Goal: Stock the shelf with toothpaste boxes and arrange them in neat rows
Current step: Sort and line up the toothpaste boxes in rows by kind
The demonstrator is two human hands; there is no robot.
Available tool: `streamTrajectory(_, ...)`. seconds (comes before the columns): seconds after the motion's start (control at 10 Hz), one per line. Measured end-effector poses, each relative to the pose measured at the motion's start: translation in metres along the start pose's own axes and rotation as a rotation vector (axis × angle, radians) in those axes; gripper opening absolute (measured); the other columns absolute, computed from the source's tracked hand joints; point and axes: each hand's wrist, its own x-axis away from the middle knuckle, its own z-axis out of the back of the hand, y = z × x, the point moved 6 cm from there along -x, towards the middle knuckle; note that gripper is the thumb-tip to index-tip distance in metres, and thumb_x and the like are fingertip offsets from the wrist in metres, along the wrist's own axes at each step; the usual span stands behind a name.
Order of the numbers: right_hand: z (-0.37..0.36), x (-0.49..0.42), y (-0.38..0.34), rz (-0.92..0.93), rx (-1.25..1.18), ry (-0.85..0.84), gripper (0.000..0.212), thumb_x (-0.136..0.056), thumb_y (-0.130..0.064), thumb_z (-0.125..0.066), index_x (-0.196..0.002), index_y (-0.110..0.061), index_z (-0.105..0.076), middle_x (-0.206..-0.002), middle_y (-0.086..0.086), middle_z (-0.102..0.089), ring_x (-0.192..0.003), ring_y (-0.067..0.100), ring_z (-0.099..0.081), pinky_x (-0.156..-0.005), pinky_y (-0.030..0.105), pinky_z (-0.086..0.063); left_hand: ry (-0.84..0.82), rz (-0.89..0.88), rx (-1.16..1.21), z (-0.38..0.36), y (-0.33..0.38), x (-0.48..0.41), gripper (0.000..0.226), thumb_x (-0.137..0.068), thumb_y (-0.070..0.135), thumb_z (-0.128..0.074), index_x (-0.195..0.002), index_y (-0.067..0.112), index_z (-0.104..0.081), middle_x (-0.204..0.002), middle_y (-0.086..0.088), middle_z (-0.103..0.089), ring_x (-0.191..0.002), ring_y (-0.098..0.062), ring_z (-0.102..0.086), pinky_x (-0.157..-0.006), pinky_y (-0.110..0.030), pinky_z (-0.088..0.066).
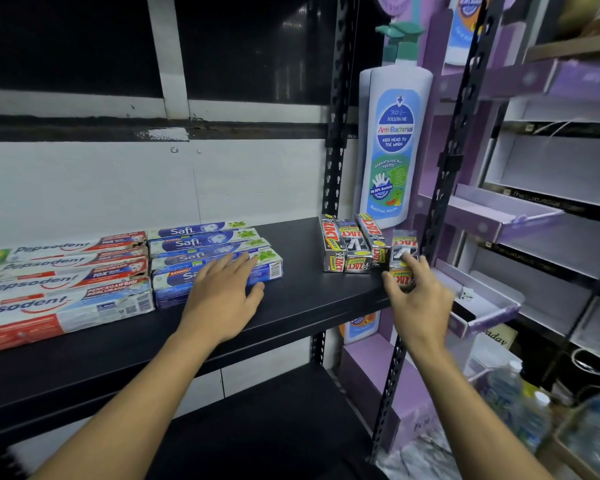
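Note:
On the black shelf (302, 299) lie rows of toothpaste boxes. Red-and-white Pepsodent boxes (63, 282) fill the left side. Blue-and-white Safi boxes (205, 244) sit beside them. My left hand (222, 292) rests flat on the front Safi box, fingers straight. At the shelf's right end stand three black-and-red Zact boxes (350, 244), side by side. My right hand (416, 299) grips another Zact box (404, 252) at the shelf's right front corner, just right of the three.
A black perforated upright (440, 202) rises just behind my right hand. A tall cardboard display of a body-wash bottle (394, 147) stands behind the Zact boxes. Purple display trays (492, 306) and grey shelving fill the right. A lower black shelf (274, 427) lies beneath.

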Motion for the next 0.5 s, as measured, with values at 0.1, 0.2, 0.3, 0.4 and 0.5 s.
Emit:
streamTrajectory(0.1, -0.002, 0.01, 0.009, -0.074, -0.044, 0.0, 0.045, -0.081, -0.032, -0.077, -0.124, -0.023, -0.067, -0.136, 0.014, -0.058, -0.1, 0.017, -0.07, -0.1, 0.032, -0.046, -0.004, -0.001, 0.0, 0.0, 0.0, 0.0, 0.06, -0.102, 0.052, -0.028, -0.156, 0.027, -0.022, -0.163, 0.008, -0.02, -0.151, -0.015, -0.014, -0.124, -0.038, -0.007)
streamTrajectory(0.2, 0.002, 0.016, 0.007, -0.075, -0.043, 0.0, 0.045, -0.079, -0.037, -0.078, -0.122, -0.028, -0.068, -0.129, 0.008, -0.064, -0.082, 0.001, -0.065, -0.093, 0.025, -0.049, 0.0, -0.004, 0.003, 0.0, 0.0, -0.001, 0.06, -0.102, 0.052, -0.029, -0.156, 0.027, -0.022, -0.163, 0.008, -0.021, -0.151, -0.015, -0.015, -0.124, -0.039, -0.008)
streamTrajectory(0.3, -0.001, 0.023, 0.0, -0.048, -0.105, -0.028, 0.047, -0.076, -0.036, -0.081, -0.121, -0.029, -0.069, -0.135, 0.007, -0.058, -0.087, 0.0, -0.069, -0.085, 0.009, -0.046, 0.003, -0.002, -0.008, -0.002, -0.001, -0.001, 0.06, -0.102, 0.052, -0.029, -0.156, 0.027, -0.024, -0.163, 0.008, -0.022, -0.15, -0.015, -0.016, -0.123, -0.038, -0.008)
streamTrajectory(0.4, -0.009, 0.032, -0.012, 0.006, -0.127, -0.054, 0.048, -0.074, -0.037, -0.083, -0.12, -0.03, -0.069, -0.137, 0.008, -0.057, -0.092, -0.005, -0.064, -0.078, 0.001, -0.041, 0.004, -0.002, -0.009, -0.002, -0.001, -0.001, 0.06, -0.102, 0.052, -0.029, -0.156, 0.027, -0.024, -0.163, 0.008, -0.022, -0.15, -0.015, -0.016, -0.123, -0.038, -0.008)
streamTrajectory(0.5, -0.012, 0.035, -0.019, 0.025, -0.096, -0.049, 0.048, -0.075, -0.041, -0.082, -0.12, -0.034, -0.068, -0.136, 0.009, -0.057, -0.069, 0.009, -0.07, -0.083, 0.027, -0.054, 0.001, -0.001, -0.008, -0.001, 0.0, -0.001, 0.059, -0.102, 0.052, -0.028, -0.156, 0.027, -0.024, -0.163, 0.008, -0.022, -0.15, -0.015, -0.016, -0.123, -0.038, -0.007)
